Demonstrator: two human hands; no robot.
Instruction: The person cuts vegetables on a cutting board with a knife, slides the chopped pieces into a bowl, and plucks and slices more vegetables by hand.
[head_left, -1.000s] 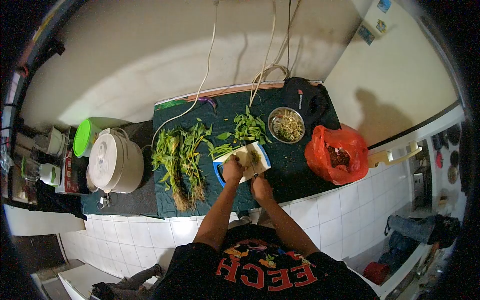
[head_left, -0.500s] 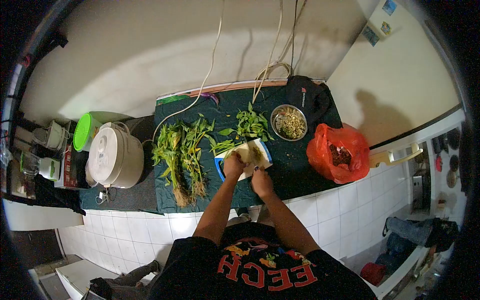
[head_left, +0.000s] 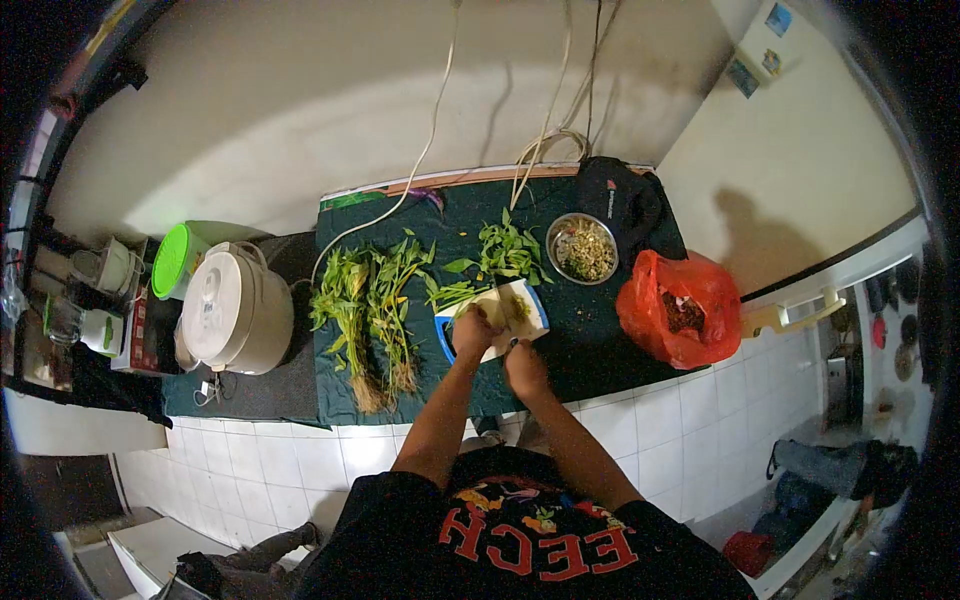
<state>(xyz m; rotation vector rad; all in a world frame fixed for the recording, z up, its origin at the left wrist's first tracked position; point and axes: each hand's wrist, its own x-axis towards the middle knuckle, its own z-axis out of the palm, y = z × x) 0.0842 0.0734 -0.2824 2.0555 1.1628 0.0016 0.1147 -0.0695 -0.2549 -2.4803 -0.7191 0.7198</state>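
A white cutting board with blue edges lies near the table's front edge. Over its left part, my left hand is closed with fingers curled down; what they hold is hidden. My right hand grips a knife at the board's front edge; little of the knife shows. Chopped green bits sit on the board's right half. Cut green stems lie at its back left, and a pile of leaves behind it. A metal bowl of chopped pieces stands at the back right.
Leafy bundles with roots lie left of the board. A red plastic bag stands at the table's right end, a black bag behind the bowl. The rice cooker is at left. A purple eggplant lies near the wall.
The whole view has shifted slightly. My left hand has made only a small movement over the board, and my right hand stays on the knife.
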